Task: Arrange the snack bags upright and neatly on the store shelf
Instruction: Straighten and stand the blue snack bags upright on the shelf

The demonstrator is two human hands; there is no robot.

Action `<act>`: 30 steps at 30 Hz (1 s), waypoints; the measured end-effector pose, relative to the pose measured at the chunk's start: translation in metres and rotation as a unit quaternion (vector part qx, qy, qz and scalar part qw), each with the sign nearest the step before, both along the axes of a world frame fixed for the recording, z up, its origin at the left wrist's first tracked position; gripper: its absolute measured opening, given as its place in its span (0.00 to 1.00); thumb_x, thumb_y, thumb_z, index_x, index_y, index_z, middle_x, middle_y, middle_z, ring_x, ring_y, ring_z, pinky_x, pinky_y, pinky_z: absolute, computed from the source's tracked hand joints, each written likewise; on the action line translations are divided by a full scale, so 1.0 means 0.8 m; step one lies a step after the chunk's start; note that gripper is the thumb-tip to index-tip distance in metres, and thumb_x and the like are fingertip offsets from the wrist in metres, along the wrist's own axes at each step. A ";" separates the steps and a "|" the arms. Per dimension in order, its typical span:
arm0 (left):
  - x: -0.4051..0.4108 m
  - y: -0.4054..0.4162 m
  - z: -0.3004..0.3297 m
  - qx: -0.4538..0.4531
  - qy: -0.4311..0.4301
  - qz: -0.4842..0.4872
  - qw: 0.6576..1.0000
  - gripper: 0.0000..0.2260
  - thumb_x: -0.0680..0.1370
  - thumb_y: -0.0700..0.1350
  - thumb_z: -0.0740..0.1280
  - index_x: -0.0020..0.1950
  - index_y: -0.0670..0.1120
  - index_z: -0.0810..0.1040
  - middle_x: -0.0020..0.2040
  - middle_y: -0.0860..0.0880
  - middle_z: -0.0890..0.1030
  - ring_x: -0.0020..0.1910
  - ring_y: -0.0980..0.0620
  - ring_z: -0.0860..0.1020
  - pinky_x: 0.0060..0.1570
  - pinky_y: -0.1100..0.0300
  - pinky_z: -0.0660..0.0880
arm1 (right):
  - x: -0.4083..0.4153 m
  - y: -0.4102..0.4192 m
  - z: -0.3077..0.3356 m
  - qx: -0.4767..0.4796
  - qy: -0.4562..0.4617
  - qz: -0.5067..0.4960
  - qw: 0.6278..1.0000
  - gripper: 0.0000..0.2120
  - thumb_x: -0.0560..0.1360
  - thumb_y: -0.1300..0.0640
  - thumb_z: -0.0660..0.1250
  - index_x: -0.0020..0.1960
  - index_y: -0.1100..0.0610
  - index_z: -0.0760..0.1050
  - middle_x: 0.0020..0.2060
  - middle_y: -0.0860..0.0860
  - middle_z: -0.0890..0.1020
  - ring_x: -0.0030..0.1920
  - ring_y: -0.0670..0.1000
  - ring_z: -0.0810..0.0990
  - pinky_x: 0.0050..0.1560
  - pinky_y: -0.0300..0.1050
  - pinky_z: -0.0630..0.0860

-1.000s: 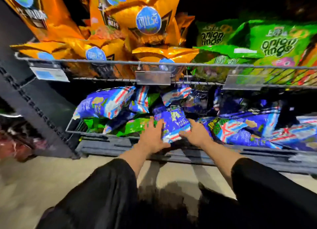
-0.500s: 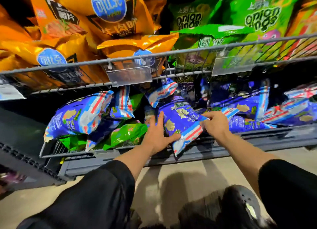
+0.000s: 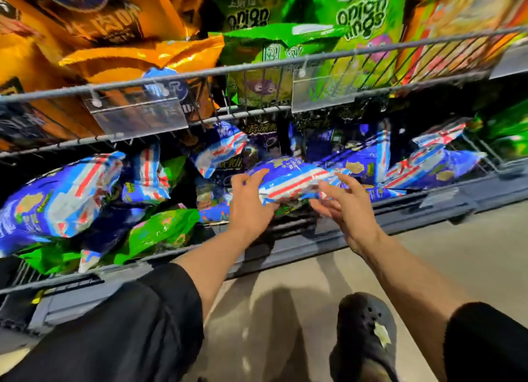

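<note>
A blue snack bag with red and white stripes (image 3: 288, 177) lies on its side at the front of the lower wire shelf (image 3: 285, 243). My left hand (image 3: 250, 207) grips its left end, thumb on top and fingers underneath. My right hand (image 3: 347, 207) is at its right end with fingers spread and loosely bent, touching the bag's underside. More blue striped bags (image 3: 60, 201) lie tumbled left and right of it, with a green bag (image 3: 163, 233) among them at the left.
The upper wire shelf (image 3: 257, 67) carries orange chip bags (image 3: 114, 38) and green onion-ring bags (image 3: 357, 18), with clear price-tag holders (image 3: 140, 115) hanging from its rail. Below me are a beige floor and my dark shoe (image 3: 368, 333).
The view has closed in on the lower shelf. The blue bag has been lifted and turned from lying along the shelf front to lying crosswise between my hands; my right hand has opened.
</note>
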State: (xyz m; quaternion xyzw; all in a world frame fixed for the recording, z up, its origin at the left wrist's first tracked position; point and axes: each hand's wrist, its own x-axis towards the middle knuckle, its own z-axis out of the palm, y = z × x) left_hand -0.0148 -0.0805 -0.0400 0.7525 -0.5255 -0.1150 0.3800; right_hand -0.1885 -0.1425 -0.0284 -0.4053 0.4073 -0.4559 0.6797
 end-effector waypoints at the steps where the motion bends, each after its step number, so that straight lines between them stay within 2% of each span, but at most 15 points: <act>1: 0.005 -0.002 0.006 0.004 0.022 0.009 1.000 0.29 0.68 0.43 0.76 0.66 0.50 0.70 0.61 0.42 0.70 0.58 0.45 0.73 0.59 0.54 0.70 | -0.003 -0.002 0.001 -0.015 0.022 0.014 1.000 0.27 0.71 0.70 0.68 0.67 0.55 0.65 0.45 0.52 0.78 0.40 0.52 0.79 0.51 0.49 0.79; 3: 0.018 -0.002 0.018 0.024 0.082 -0.006 0.996 0.23 0.64 0.45 0.78 0.55 0.52 0.72 0.53 0.44 0.77 0.47 0.46 0.76 0.48 0.51 0.75 | -0.003 -0.004 0.005 -0.096 0.129 0.053 0.986 0.36 0.67 0.75 0.68 0.70 0.52 0.64 0.53 0.50 0.75 0.44 0.50 0.78 0.49 0.45 0.78; 5: 0.029 0.004 0.033 0.037 0.179 -0.029 0.983 0.19 0.65 0.43 0.78 0.50 0.49 0.74 0.46 0.46 0.80 0.38 0.51 0.76 0.40 0.57 0.76 | 0.006 -0.007 0.009 -0.151 0.182 0.100 0.966 0.42 0.65 0.77 0.69 0.72 0.50 0.62 0.62 0.49 0.71 0.51 0.52 0.77 0.47 0.41 0.78; 6: 0.034 0.007 0.041 0.048 0.221 -0.039 0.973 0.17 0.67 0.40 0.77 0.51 0.47 0.75 0.44 0.46 0.80 0.34 0.54 0.76 0.35 0.61 0.75 | 0.011 -0.007 0.011 -0.170 0.198 0.114 0.959 0.43 0.63 0.75 0.72 0.71 0.50 0.62 0.65 0.49 0.70 0.56 0.53 0.76 0.52 0.43 0.78; 8: 0.041 0.016 0.055 0.075 0.259 -0.057 0.961 0.17 0.69 0.38 0.76 0.55 0.43 0.76 0.44 0.45 0.80 0.32 0.57 0.77 0.32 0.66 0.73 | 0.021 -0.009 0.016 -0.226 0.228 0.116 0.940 0.37 0.61 0.68 0.76 0.66 0.51 0.68 0.66 0.52 0.71 0.63 0.54 0.74 0.64 0.50 0.73; 10: 0.049 0.025 0.067 0.086 0.267 -0.073 0.957 0.19 0.69 0.37 0.75 0.58 0.43 0.77 0.47 0.46 0.81 0.39 0.53 0.78 0.35 0.67 0.74 | 0.031 -0.007 0.021 -0.264 0.250 0.117 0.924 0.30 0.62 0.67 0.77 0.58 0.49 0.72 0.63 0.53 0.74 0.64 0.53 0.72 0.67 0.49 0.69; 13: 0.059 0.041 0.080 0.081 0.306 -0.075 0.946 0.15 0.70 0.37 0.74 0.55 0.45 0.79 0.47 0.47 0.82 0.40 0.53 0.80 0.37 0.66 0.76 | 0.047 0.000 0.027 -0.272 0.246 0.113 0.924 0.24 0.63 0.64 0.78 0.55 0.50 0.75 0.59 0.54 0.78 0.60 0.51 0.76 0.64 0.47 0.71; 15: 0.065 0.054 0.082 0.061 0.375 -0.069 0.922 0.22 0.67 0.40 0.75 0.60 0.47 0.77 0.50 0.47 0.82 0.39 0.53 0.81 0.39 0.62 0.77 | 0.054 0.005 0.029 -0.262 0.239 0.110 0.929 0.17 0.65 0.62 0.77 0.52 0.53 0.79 0.49 0.51 0.83 0.49 0.46 0.81 0.56 0.45 0.76; 17: 0.072 0.064 0.081 0.018 0.446 -0.060 0.893 0.28 0.63 0.43 0.77 0.61 0.48 0.73 0.48 0.51 0.82 0.35 0.56 0.80 0.37 0.64 0.76 | 0.061 0.010 0.036 -0.254 0.220 0.079 0.939 0.09 0.67 0.60 0.76 0.46 0.54 0.81 0.41 0.48 0.84 0.40 0.42 0.81 0.47 0.42 0.77; 19: 0.071 0.072 0.076 -0.021 0.433 -0.059 0.899 0.24 0.64 0.39 0.76 0.57 0.48 0.73 0.43 0.55 0.82 0.38 0.58 0.79 0.37 0.66 0.75 | 0.068 0.016 0.047 -0.247 0.185 0.036 0.951 0.07 0.68 0.59 0.76 0.45 0.57 0.82 0.39 0.51 0.85 0.39 0.45 0.81 0.45 0.42 0.78; 22: 0.055 0.080 0.069 -0.048 0.340 -0.048 0.938 0.31 0.65 0.34 0.77 0.64 0.48 0.70 0.56 0.54 0.80 0.54 0.58 0.79 0.53 0.63 0.76 | 0.084 0.026 0.059 -0.240 0.153 0.008 0.959 0.05 0.69 0.55 0.75 0.38 0.55 0.81 0.30 0.47 0.83 0.32 0.39 0.78 0.37 0.36 0.76; 25: 0.045 0.080 0.061 -0.071 0.301 -0.046 0.950 0.34 0.66 0.35 0.77 0.68 0.46 0.66 0.57 0.56 0.79 0.50 0.66 0.79 0.58 0.63 0.76 | 0.098 0.028 0.056 -0.221 0.189 -0.003 0.957 0.28 0.68 0.40 0.72 0.32 0.67 0.73 0.27 0.61 0.78 0.30 0.46 0.71 0.32 0.48 0.69; 26: 0.046 0.080 0.057 -0.071 0.292 -0.033 0.953 0.33 0.67 0.36 0.76 0.68 0.46 0.66 0.56 0.56 0.79 0.49 0.67 0.79 0.59 0.60 0.76 | 0.098 0.030 0.057 -0.211 0.211 0.005 0.954 0.30 0.68 0.39 0.71 0.33 0.68 0.71 0.28 0.63 0.75 0.31 0.47 0.69 0.32 0.48 0.66; 27: 0.049 0.079 0.052 -0.069 0.287 -0.024 0.955 0.32 0.68 0.38 0.76 0.68 0.45 0.67 0.55 0.56 0.79 0.49 0.66 0.79 0.60 0.57 0.75 | 0.097 0.029 0.055 -0.204 0.218 0.025 0.954 0.28 0.70 0.41 0.70 0.34 0.68 0.73 0.29 0.61 0.76 0.32 0.48 0.72 0.34 0.47 0.68; 30: 0.058 0.079 0.043 -0.058 0.288 0.000 0.956 0.32 0.66 0.44 0.78 0.67 0.46 0.69 0.58 0.51 0.80 0.56 0.54 0.80 0.62 0.49 0.74 | 0.087 0.029 0.047 -0.144 0.167 0.140 0.965 0.08 0.72 0.53 0.72 0.44 0.58 0.82 0.42 0.53 0.86 0.46 0.51 0.83 0.51 0.48 0.78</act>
